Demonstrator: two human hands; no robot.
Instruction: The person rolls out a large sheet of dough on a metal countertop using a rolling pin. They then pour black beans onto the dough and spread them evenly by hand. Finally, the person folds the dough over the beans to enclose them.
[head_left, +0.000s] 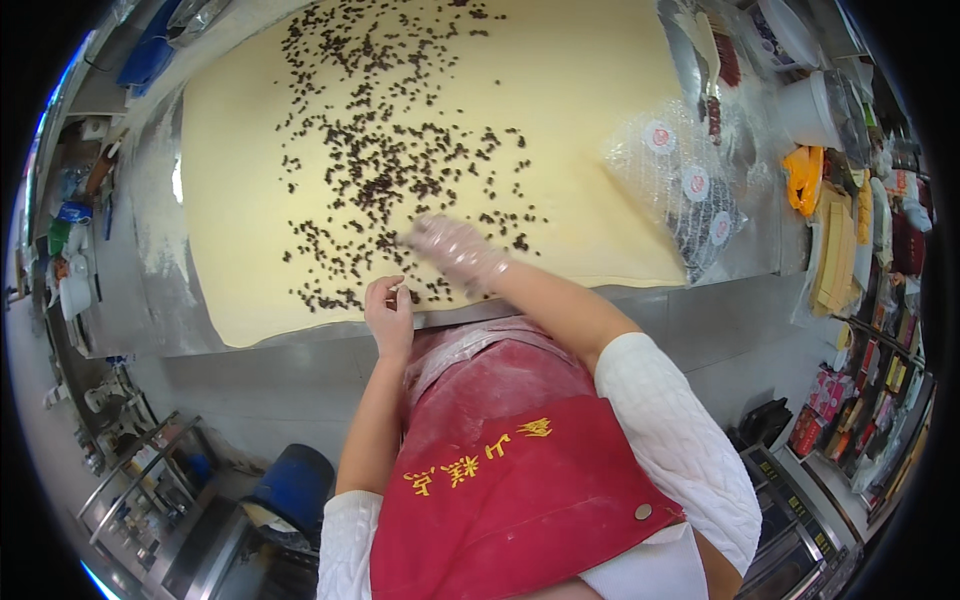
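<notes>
A large sheet of pale yellow dough (600, 187) lies across a metal worktable. Small dark pieces, perhaps beans or raisins (382, 187), are strewn in a broad band over its middle and left. My right hand (457, 251), in a clear plastic glove and slightly blurred, is over the lower part of this band, its fingers pointing left; whether it holds anything cannot be told. At the dough's near edge is my left hand (390, 311), bare, its fingers curled towards the thumb; what lies within them does not show clearly.
Bubble wrap with round stickers (696, 184) touches the dough's right side. Beyond it are a bench brush (724, 56), a white tub (810, 112) and an orange plastic bag (804, 180). A rolling pin (101, 169) lies at the left. A blue bin (292, 480) stands on the floor.
</notes>
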